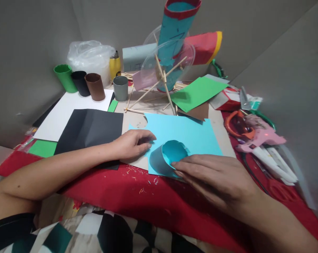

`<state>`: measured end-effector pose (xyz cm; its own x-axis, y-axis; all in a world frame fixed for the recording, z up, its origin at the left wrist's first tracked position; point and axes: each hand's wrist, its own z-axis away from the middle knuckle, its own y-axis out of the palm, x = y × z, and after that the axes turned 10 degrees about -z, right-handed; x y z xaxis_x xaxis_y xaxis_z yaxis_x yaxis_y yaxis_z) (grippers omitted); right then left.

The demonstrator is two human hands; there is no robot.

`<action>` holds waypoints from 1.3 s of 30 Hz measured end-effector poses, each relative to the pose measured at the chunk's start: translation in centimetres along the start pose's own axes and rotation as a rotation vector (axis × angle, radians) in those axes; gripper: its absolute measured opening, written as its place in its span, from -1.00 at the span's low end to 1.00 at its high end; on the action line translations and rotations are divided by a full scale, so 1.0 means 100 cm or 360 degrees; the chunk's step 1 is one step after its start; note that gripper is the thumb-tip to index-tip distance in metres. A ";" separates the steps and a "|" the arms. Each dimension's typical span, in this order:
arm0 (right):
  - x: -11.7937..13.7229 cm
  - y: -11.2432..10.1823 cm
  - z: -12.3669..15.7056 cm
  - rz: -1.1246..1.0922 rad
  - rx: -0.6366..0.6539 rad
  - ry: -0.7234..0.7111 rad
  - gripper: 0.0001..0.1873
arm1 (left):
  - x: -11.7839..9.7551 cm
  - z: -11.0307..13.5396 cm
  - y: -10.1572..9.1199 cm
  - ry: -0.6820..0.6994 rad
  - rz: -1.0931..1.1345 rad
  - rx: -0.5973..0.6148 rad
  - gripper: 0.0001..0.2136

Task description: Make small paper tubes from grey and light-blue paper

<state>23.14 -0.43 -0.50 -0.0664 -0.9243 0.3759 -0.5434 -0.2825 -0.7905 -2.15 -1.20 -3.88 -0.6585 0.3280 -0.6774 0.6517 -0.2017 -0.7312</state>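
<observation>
A light blue paper tube point(159, 160) stands on a light blue sheet of paper point(185, 128). My right hand point(214, 175) grips the tube's near right rim between thumb and fingers. To the left of the tube, my left hand point(136, 143) rests at the sheet's edge. Its fingers are curled with a gap between thumb and forefinger, and nothing shows in them. A black sheet of paper point(92, 130) lies beneath my left forearm.
A stick stand point(164, 77) bearing coloured paper tubes rises behind the blue sheet. Green point(64, 79), black point(80, 83), brown point(95, 86) and grey point(120, 88) paper tubes stand at the back left. Orange-handled scissors point(238, 126) and a pink glue gun point(264, 137) lie right.
</observation>
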 end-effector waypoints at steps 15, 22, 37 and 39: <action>0.003 0.003 -0.002 -0.0011 0.0101 -0.0004 -0.81 | 0.006 0.004 0.006 0.0118 -0.0099 -0.0049 -0.76; 0.003 0.004 -0.004 -0.0059 0.0101 0.0013 -0.80 | 0.001 0.008 0.008 0.0137 0.0151 -0.0192 -0.76; -0.002 0.007 -0.008 0.0149 0.0057 0.0024 -0.77 | -0.016 0.032 0.013 0.0430 0.0067 -0.0312 -0.50; -0.003 0.007 -0.008 0.0143 0.0067 0.0003 -0.76 | -0.015 0.030 0.014 0.0436 0.0010 -0.0293 -0.49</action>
<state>22.07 -0.16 -0.79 -0.1146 -0.9459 0.3035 -0.4994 -0.2093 -0.8407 -1.44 -4.74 -4.11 -0.5447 0.5684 -0.6166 0.7290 -0.0425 -0.6832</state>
